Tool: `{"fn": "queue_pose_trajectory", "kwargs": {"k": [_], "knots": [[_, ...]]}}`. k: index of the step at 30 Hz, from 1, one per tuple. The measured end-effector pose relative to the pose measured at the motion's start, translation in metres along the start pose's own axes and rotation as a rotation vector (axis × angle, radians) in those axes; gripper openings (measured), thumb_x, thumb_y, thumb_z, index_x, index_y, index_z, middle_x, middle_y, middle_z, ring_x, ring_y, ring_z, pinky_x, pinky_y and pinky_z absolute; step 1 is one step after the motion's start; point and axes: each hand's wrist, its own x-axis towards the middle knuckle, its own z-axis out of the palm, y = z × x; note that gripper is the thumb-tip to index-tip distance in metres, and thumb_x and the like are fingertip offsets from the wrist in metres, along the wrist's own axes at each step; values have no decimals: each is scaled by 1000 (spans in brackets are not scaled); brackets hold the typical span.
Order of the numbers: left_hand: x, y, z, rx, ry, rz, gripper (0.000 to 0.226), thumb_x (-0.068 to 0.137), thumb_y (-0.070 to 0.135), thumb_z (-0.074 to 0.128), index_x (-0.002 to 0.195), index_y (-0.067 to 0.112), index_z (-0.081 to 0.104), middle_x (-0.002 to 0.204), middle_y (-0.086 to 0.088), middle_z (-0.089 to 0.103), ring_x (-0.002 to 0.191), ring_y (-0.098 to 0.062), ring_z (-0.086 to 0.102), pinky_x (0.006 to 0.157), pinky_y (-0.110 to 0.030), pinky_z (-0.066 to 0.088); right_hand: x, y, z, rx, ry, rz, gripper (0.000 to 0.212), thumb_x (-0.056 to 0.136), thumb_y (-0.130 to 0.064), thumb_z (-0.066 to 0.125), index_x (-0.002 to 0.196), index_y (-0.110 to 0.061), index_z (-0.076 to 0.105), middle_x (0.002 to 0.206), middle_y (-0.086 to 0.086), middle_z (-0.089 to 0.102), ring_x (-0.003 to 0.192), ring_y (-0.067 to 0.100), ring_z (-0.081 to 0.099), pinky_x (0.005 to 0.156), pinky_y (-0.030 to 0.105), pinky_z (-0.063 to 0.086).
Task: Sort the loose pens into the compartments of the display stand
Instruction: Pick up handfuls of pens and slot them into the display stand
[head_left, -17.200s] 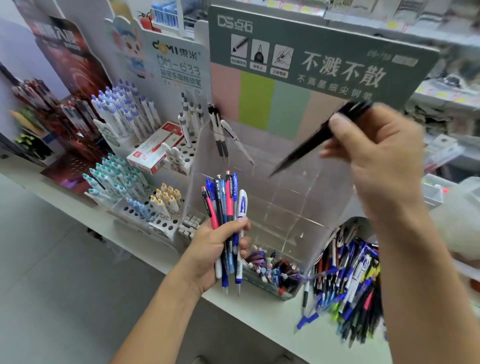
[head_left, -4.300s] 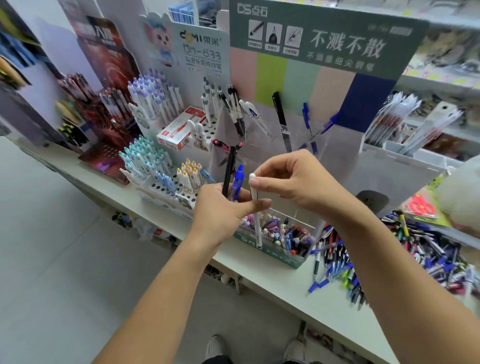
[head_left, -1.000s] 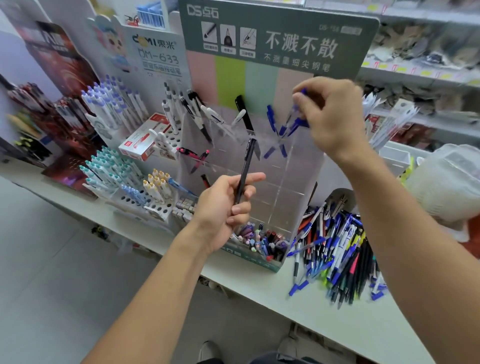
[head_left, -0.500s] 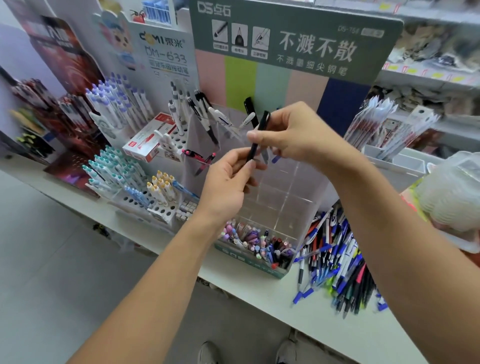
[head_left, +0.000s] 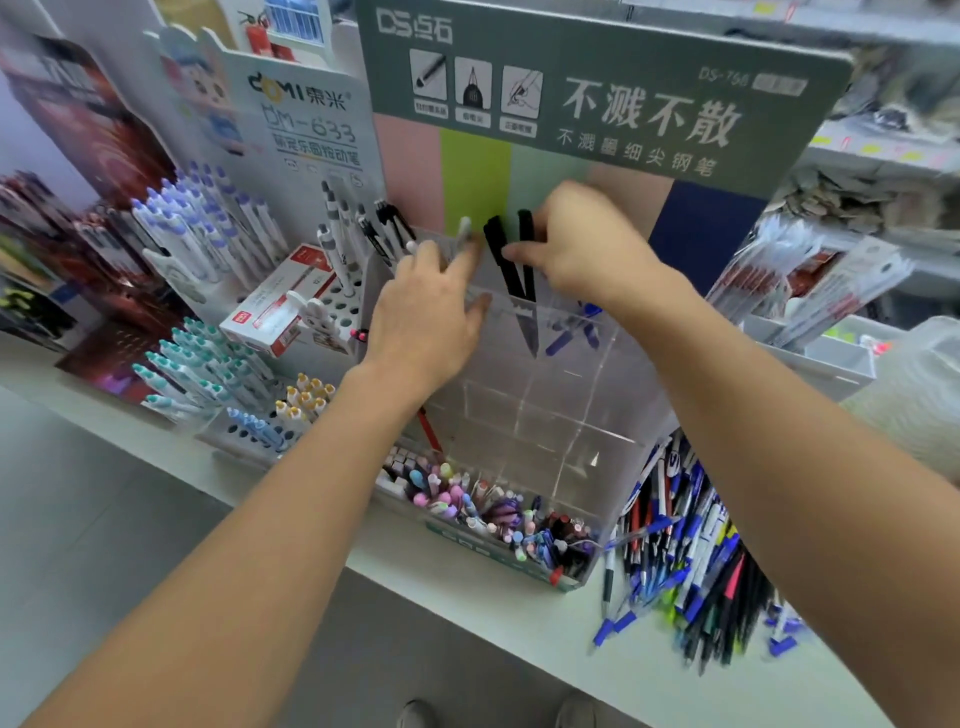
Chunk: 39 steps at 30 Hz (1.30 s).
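Note:
The clear display stand (head_left: 545, 415) stands on the counter under a green sign. My right hand (head_left: 587, 249) pinches a black pen (head_left: 525, 223) that stands tip-down in a top-row compartment, beside a second, tilted black pen (head_left: 496, 249). My left hand (head_left: 421, 322) holds nothing; its straight fingers reach the top row and touch a white pen (head_left: 462, 231). Blue pens (head_left: 571, 332) sit in the compartment to the right. The loose pens (head_left: 691, 561) lie in a heap on the counter right of the stand.
A front tray (head_left: 493, 514) of the stand holds several small pens. White pen racks (head_left: 208, 244) and a red-and-white box (head_left: 275, 306) stand to the left. Packaged pens (head_left: 810, 291) sit in a bin at the right. The counter edge (head_left: 291, 525) runs diagonally below.
My right hand took the black pen from my left hand and set it into the top row beside the other black pen. My left hand, now holding nothing, moved up to the white pen.

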Motion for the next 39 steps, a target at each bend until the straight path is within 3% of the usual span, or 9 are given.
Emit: {"fn": "queue_pose_trajectory", "kwargs": {"k": [4,10,15,18,22,26,32,35,39], "knots": [[-5,-5,-1,-59,45,-93,55,99,30,56,148,12,41,127,-14,50,115,-36,49,92,-49,48,9,-10,6,-150,-91,-43,50,89,-35,75,63,-14,38,62,5,41,53,19,38,50,31,27],[-18,-4,-6,-186,127,-86,63,98,28,59,154,18,34,134,-11,51,118,-28,52,92,-36,45,-9,-1,-2,30,53,-65,30,87,-35,78,90,-6,75,75,9,67,71,25,64,68,37,56],[-68,40,12,-495,314,-96,27,94,25,62,119,16,60,87,1,64,72,-15,59,69,-33,51,-120,34,-18,335,388,-178,26,93,-36,69,82,-13,78,65,-6,67,55,3,57,56,17,44],[-111,90,44,-672,166,25,5,93,18,66,97,16,64,71,5,61,60,-12,56,61,-27,48,-178,83,6,465,522,9,35,95,-31,68,70,-8,72,56,2,63,48,9,51,50,23,39],[-147,158,105,-684,-196,188,3,93,20,67,94,18,64,72,7,60,63,-12,56,63,-35,50,-237,172,52,427,476,408,41,94,-33,68,60,-11,65,51,5,57,47,7,42,52,31,39],[-173,192,175,-355,-631,28,45,91,35,68,126,13,52,120,-8,55,109,-29,56,93,-43,48,-276,221,93,299,112,647,35,91,-35,71,64,-15,66,55,-3,59,52,10,53,57,28,39],[-171,191,219,-192,-686,-215,124,75,39,86,155,-3,2,159,-22,15,147,-37,21,119,-41,25,-297,237,136,290,-122,804,32,88,-33,71,62,-17,64,56,-3,62,60,16,62,62,29,49],[-165,193,232,-207,-747,-328,134,69,28,92,156,-3,-5,159,-23,21,146,-38,27,117,-42,31,-298,241,147,308,-319,825,34,88,-27,68,60,-7,68,50,4,66,55,20,67,60,28,56],[-163,194,248,-195,-744,-418,122,66,27,95,152,-2,13,149,-22,36,136,-36,42,109,-40,41,-292,245,152,344,-228,745,25,88,-23,66,68,-8,68,59,7,68,58,21,69,61,34,59]]}}
